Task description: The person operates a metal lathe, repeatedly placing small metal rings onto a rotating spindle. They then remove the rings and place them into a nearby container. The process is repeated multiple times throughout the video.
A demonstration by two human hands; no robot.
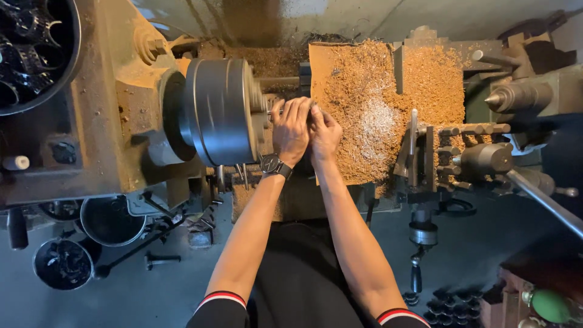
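Setting: Workshop seen from above, with a grey concrete floor and an old metal lathe running across the far half of the view.
Left hand: left hand, a dark watch on its wrist, is pressed against the face of the chuck, fingers curled together over something small; what they hold is hidden.
Right hand: right hand touches the left hand on its right side, fingers bent in toward the same spot; whether it grips anything cannot be told.
Chuck: large grey steel chuck sits just left of both hands, seen edge-on.
Carriage: flat carriage top right of the hands is buried in golden-brown metal shavings, with a paler silvery patch near its middle.
Tool post: tool post with handles stands at the right edge of the shavings.
Tailstock: pointed tailstock centre aims left from the far right.
Left side: round bin of dark ring-shaped parts sits at the far left corner; two smaller round containers stand near, on the floor.
Clothing: black sleeves with red and white cuffs show at the near edge.
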